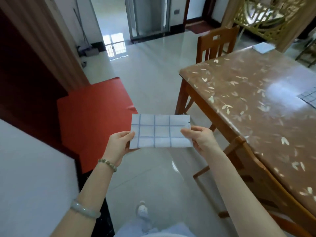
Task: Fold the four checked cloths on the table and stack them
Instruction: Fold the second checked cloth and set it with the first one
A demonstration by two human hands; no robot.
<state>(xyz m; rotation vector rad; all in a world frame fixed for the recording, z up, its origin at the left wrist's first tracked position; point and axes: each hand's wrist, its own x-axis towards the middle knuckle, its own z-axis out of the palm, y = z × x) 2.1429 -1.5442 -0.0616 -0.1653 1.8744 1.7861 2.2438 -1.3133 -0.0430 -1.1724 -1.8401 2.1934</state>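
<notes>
**Folded checked cloth held in the air beside the table**

Head view: Much of the grip is hidden. The left hand [119, 142] pinches the left edge of the folded checked cloth [160, 131] with the thumb on the near face and the fingers out of sight behind it. The right hand [199, 137] pinches the right edge the same way, and its fingers are also covered by the fabric. This cloth hangs flat between the two hands, over the pale floor [153, 74] and left of the table [248, 93], touching neither.

Three checked cloths show in all. One is the held one. A second cloth [263, 47] lies folded on the far corner of the table, but it is too blurred to tell how many layers it has. A third cloth [310, 98] lies on the table at the right edge, cut off by the frame so only a corner shows.

Two wooden chairs stand at the table: the far chair [217, 43] at its far end, and the near chair [239, 151] pushed in on its left side, partly hidden by the right forearm.

The left arm wears two bands, a bead bracelet [107, 165] at the wrist and a pale bangle [83, 209] nearer the elbow. A red mat [95, 113] lies on the floor to the left.
</notes>
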